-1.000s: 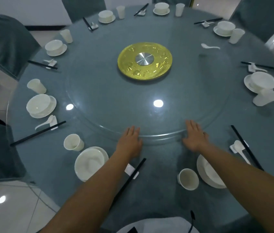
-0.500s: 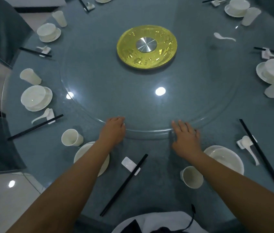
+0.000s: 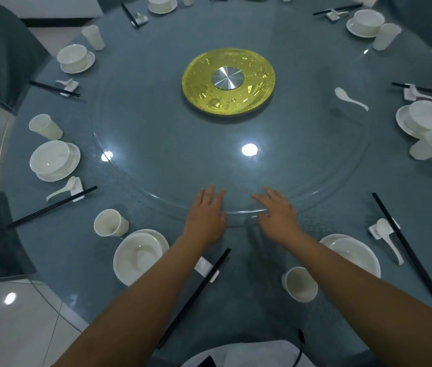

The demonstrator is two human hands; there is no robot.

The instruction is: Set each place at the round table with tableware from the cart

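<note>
Both hands, left (image 3: 205, 218) and right (image 3: 279, 217), lie flat with fingers spread on the glass turntable (image 3: 156, 144) at 6 o'clock; a white spoon (image 3: 350, 98) lies at 2 o'clock.

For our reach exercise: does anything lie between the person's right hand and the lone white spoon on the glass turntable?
Nothing visible does. Only bare glass turntable separates the right hand from the spoon.

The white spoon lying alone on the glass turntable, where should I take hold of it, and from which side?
Pinch the spoon by its thin handle, the end toward the table's right edge, coming from above. It lies flat on the turntable, and the wide bowl end offers less to pinch.
</note>
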